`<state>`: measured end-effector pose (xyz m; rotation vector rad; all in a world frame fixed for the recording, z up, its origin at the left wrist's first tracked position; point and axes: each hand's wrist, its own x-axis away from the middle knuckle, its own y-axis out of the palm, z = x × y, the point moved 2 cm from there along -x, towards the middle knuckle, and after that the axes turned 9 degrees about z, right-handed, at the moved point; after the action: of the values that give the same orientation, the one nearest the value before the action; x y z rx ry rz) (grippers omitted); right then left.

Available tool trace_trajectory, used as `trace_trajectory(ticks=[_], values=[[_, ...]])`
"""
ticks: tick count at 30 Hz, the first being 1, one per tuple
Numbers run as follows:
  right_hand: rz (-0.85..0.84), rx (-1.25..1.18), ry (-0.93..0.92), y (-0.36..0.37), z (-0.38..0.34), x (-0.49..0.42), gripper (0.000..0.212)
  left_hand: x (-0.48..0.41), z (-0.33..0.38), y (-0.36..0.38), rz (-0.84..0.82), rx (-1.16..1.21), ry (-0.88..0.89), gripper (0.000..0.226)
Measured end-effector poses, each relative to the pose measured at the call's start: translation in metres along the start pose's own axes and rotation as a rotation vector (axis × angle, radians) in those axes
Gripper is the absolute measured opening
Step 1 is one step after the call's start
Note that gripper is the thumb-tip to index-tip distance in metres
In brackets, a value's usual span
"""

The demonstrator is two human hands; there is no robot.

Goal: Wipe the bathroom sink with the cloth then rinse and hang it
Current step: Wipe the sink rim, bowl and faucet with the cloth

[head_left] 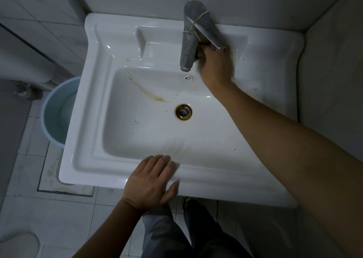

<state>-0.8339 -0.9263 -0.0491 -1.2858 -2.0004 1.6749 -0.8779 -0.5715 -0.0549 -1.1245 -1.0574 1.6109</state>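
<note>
Resting flat on the front rim of the white sink (88,165), the left hand (151,181) has its fingers straight and spread; the right hand (215,65) reaches across the basin to the back ledge, just right of the grey faucet (187,49), its fingers curled under the lever (208,30) and mostly hidden, so I cannot tell what they hold; 1 yellow-brown stain (151,95) runs toward the drain (183,110); 1 blue bucket (55,110) stands on the floor left of the sink.

The sink (94,108) is white with a yellow-brown streak (151,94); the drain (183,111) is ringed rusty brass. The tap (189,41) is mottled grey, its string (196,22) yellowish; the bucket (55,110) is pale blue.
</note>
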Motion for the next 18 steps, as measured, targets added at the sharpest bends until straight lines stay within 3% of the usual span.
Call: trace_trajectory(ticks=[4, 11, 16, 18], values=[[-0.100, 0.054, -0.093, -0.019, 0.016, 0.005, 0.026, 0.000, 0.000, 0.000, -0.024, 0.013, -0.014, 0.048], [-0.001, 0.066, -0.065, -0.031, 0.057, 0.028, 0.036, 0.002, -0.002, 0.002, -0.041, 0.019, -0.027, 0.049], [0.053, 0.098, 0.060, -0.014, 0.021, 0.010, 0.030, 0.002, -0.001, 0.003, -0.038, 0.011, -0.022, 0.049], [0.048, 0.092, 0.029, -0.006, 0.009, 0.014, 0.035, 0.002, -0.002, 0.004, -0.048, 0.008, -0.019, 0.050]])
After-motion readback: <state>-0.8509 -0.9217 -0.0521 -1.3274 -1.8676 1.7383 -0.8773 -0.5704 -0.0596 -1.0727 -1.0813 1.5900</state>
